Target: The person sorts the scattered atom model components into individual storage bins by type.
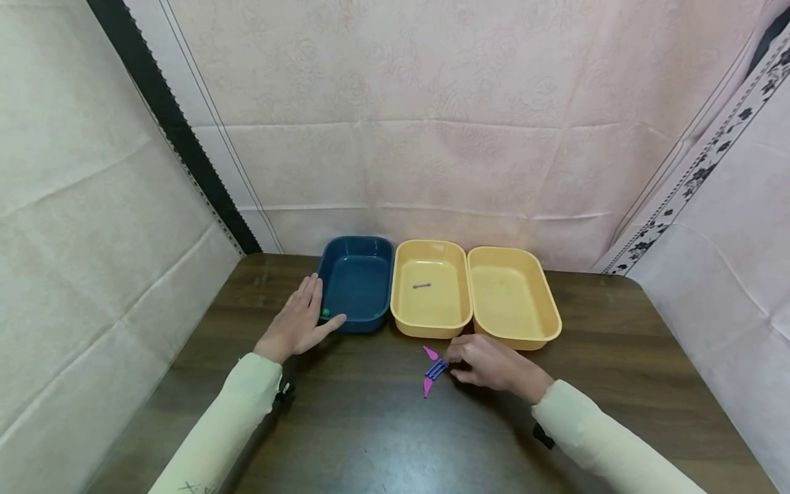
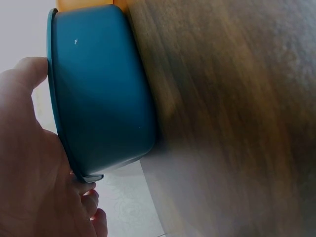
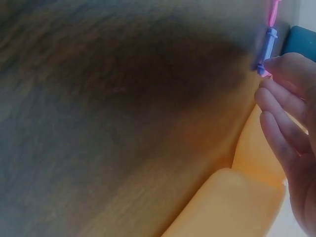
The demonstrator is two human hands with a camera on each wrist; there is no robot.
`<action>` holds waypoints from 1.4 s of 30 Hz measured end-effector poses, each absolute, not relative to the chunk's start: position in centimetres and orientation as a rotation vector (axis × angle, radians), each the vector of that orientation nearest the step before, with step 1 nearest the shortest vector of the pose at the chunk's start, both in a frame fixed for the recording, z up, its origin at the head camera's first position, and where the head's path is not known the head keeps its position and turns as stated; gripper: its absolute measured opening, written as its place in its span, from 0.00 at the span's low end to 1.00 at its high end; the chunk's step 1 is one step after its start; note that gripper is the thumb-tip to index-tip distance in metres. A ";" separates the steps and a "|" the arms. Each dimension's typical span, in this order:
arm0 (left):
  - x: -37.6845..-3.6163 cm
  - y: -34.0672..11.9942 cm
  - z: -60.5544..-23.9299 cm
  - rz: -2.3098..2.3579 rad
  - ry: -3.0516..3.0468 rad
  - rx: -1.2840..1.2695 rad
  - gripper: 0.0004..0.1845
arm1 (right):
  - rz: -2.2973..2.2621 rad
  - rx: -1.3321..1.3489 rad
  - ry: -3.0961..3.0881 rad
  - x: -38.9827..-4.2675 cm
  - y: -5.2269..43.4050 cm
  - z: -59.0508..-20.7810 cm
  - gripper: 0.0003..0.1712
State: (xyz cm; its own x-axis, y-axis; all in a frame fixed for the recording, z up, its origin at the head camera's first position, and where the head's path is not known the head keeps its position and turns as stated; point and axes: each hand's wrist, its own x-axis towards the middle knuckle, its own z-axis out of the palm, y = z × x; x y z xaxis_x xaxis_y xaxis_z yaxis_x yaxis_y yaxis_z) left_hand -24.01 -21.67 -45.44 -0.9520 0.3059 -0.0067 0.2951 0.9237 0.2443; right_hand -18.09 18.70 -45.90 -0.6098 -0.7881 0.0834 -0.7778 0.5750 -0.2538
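Observation:
My left hand [image 1: 296, 321] rests along the near left corner of the blue tray [image 1: 356, 278]. Its fingers stretch out over the left rim, and the thumb lies across the near rim. A small green piece [image 1: 326, 312] sits inside that corner. With curled fingers, my right hand [image 1: 490, 360] pinches one end of a small blue-purple plastic toy piece [image 1: 436, 369] with pink pointed tips [image 1: 428, 387]. The right wrist view shows the thumb and forefinger at the end of the blue-purple piece [image 3: 268, 47], close over the table.
Two yellow trays stand beside the blue one, the middle tray [image 1: 432, 314] and the right tray [image 1: 512, 302]. A short grey-purple bar [image 1: 422, 285] lies in the middle one. The dark wooden table [image 1: 370, 439] ends at a cloth screen [image 1: 432, 171] behind the trays.

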 end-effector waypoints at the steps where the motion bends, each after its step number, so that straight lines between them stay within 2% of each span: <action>1: -24.0 -21.7 -45.5 0.376 3.037 0.475 0.60 | -0.413 -1.369 2.745 -18.2 18.6 -45.9 0.03; 7: -24.0 -21.7 -45.5 0.384 3.043 0.481 0.60 | -0.405 -1.378 2.713 -18.3 18.3 -46.0 0.04; 17: -23.9 -21.7 -45.6 0.388 3.044 0.482 0.60 | -0.433 -1.324 2.675 -18.3 17.9 -46.0 0.12; 23: -23.9 -21.6 -45.5 0.395 3.037 0.478 0.60 | -0.458 -1.327 2.665 -18.1 18.3 -45.8 0.12; 34: -23.9 -21.7 -45.3 0.390 3.040 0.477 0.59 | -0.454 -1.234 2.687 -18.0 19.0 -43.2 0.11; 42: -23.8 -21.6 -45.2 0.379 3.044 0.480 0.59 | -0.463 -1.281 2.701 -18.2 19.2 -41.1 0.11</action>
State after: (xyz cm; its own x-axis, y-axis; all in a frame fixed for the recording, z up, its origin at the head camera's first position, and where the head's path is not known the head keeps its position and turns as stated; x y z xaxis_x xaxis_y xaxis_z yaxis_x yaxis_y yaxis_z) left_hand -23.83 -21.63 -45.25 -0.9515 0.3076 0.0014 0.2985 0.9224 0.2452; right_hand -18.18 19.22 -41.13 -0.6356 -0.7716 0.0251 -0.7360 0.5957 -0.3216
